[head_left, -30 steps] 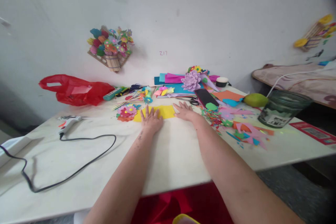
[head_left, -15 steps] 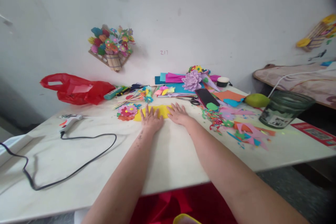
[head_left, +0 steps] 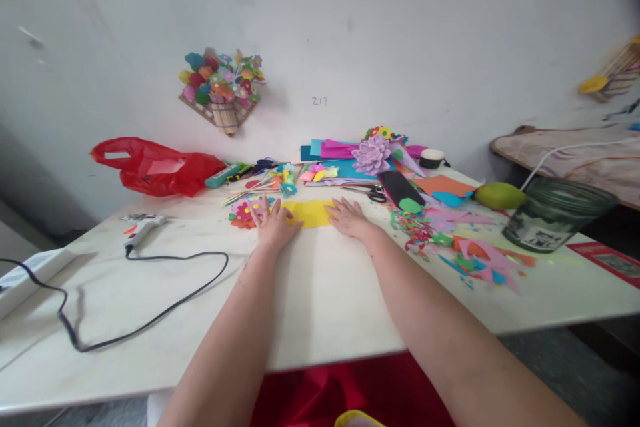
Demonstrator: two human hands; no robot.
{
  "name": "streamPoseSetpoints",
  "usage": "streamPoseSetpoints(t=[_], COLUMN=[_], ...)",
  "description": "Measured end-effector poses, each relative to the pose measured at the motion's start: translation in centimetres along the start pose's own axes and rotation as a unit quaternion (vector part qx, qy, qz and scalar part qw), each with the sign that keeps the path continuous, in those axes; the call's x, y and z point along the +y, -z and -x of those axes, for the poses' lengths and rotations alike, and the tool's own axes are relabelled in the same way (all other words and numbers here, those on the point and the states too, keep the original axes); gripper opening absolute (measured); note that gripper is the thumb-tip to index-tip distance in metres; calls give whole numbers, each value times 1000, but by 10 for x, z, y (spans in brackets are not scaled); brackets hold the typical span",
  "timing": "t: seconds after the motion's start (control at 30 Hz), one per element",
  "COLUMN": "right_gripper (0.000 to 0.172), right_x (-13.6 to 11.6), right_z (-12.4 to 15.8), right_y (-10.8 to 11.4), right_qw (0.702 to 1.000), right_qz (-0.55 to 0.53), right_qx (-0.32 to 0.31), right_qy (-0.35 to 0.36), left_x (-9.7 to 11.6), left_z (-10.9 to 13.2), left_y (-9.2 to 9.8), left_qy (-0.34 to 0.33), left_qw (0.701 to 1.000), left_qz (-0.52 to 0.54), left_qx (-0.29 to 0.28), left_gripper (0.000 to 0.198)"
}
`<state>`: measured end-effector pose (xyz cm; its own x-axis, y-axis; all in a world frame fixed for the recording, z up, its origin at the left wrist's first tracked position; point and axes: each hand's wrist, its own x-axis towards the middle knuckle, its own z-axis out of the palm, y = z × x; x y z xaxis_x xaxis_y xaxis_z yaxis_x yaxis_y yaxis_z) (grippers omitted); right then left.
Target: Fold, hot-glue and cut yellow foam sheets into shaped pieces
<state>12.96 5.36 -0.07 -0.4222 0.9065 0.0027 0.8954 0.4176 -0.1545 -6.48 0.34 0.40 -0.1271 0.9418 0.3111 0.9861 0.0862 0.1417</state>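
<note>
A yellow sheet (head_left: 313, 215) of craft paper or foam lies flat on the white table (head_left: 330, 293) in front of me. My left hand (head_left: 277, 225) rests on its left end, fingers spread. At the right end, my right hand (head_left: 349, 216) lies with its fingers stretched out over the edge. Pink, red and orange flower cut-outs (head_left: 243, 213) sit just left of the sheet, partly hidden by my left hand. Neither hand grips anything that I can see.
A glue gun (head_left: 143, 230) with a black cord and a red plastic bag (head_left: 160, 167) are at left. Scissors (head_left: 377, 195), a phone (head_left: 400, 188), colourful scraps (head_left: 475, 257) and a glass jar (head_left: 555, 217) are at right. Coloured sheets (head_left: 340, 149) and a purple flower (head_left: 373, 155) lie at the back.
My left hand has slid left along the yellow sheet, baring more of its middle. My right hand stays near the right end. The whole view has shifted slightly.
</note>
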Motion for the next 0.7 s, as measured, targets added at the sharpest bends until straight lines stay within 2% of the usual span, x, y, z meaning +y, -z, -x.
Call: streamPoseSetpoints(t=[0.17,0.37,0.53,0.7], right_gripper=[39,22,12,9], right_x=[-11,-27,-36,-34], right_z=[2,-4,-8,-7], right_y=[3,-4,-9,-5], right_qw=[993,977,975,979], right_qz=[-5,-39,-49,-54], right_qx=[85,136,155,139], right_qy=[76,162,150,138], left_x=[-8,-4,2,10], left_z=[-1,-2,-2,-1], left_y=[-1,-3,0,-1], left_qy=[-20,-39,-56,-85], left_qw=[1000,999,998,996], left_qz=[17,14,6,8], left_qx=[-13,-8,-3,14], left_gripper=[31,26,23,22])
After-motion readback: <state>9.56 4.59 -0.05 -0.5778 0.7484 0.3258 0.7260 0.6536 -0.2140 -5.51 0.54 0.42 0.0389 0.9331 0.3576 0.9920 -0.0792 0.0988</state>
